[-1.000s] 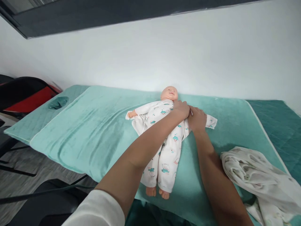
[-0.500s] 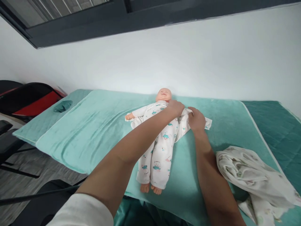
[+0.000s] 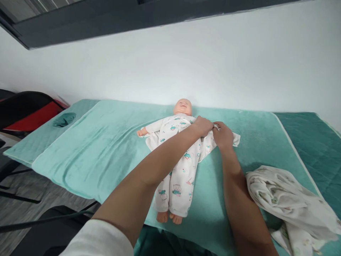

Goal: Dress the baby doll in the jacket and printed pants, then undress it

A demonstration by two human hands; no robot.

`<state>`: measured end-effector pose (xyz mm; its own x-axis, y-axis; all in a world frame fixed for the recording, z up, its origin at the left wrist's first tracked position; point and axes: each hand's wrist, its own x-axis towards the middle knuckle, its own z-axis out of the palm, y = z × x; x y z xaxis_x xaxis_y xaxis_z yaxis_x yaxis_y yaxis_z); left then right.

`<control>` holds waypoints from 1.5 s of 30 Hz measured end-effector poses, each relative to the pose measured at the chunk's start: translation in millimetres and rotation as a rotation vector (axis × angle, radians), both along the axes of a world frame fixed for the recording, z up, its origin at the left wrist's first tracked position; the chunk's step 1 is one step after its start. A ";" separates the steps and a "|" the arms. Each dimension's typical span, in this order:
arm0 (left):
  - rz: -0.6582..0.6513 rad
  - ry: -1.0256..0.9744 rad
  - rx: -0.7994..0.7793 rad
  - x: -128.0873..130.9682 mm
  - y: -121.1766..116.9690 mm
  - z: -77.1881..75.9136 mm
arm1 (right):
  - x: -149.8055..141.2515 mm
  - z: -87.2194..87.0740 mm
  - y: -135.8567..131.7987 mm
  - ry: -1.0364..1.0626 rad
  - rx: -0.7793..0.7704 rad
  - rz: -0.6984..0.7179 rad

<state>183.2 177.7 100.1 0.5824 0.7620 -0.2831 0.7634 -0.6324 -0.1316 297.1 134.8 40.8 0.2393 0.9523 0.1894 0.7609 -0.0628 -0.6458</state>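
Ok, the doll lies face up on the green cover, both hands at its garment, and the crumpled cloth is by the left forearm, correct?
Not quite: the head view shows the crumpled cloth by the right forearm. The doll does lie face up on the green cover, left hand and right hand at its garment.

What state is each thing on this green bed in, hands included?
Doll, lying on its back, bare feet showing.
Patterned outfit, on the doll, partly spread out loose beside it.
Left hand, curled at the outfit; its grip is hidden.
Right hand, pinching cloth of the outfit.
White cloth, bunched in a heap.
Green cover, spread out, creased in places.
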 end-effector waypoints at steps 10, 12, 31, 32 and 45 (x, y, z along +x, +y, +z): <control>-0.034 -0.007 0.158 -25.0 -3.4 27.0 | 9.5 -2.2 -0.7 0.206 0.100 -0.028; -0.027 0.007 0.186 -34.8 -4.5 36.8 | 11.9 -3.7 -0.4 0.250 0.120 -0.044; 0.097 -0.114 0.173 -41.4 -11.4 37.4 | 25.5 -1.7 8.2 0.849 0.515 -0.109; 0.107 -0.124 0.158 -36.5 -10.7 32.0 | 24.5 0.4 5.9 0.833 0.590 -0.162; 0.315 -0.779 0.272 -123.3 -79.9 26.6 | -39.4 -2.7 -16.0 0.106 0.391 0.324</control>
<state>59.9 97.8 126.6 0.2855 0.9030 0.3210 0.8327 -0.3995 0.3833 257.7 118.8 38.1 -0.0193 0.8435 0.5368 0.6302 0.4271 -0.6484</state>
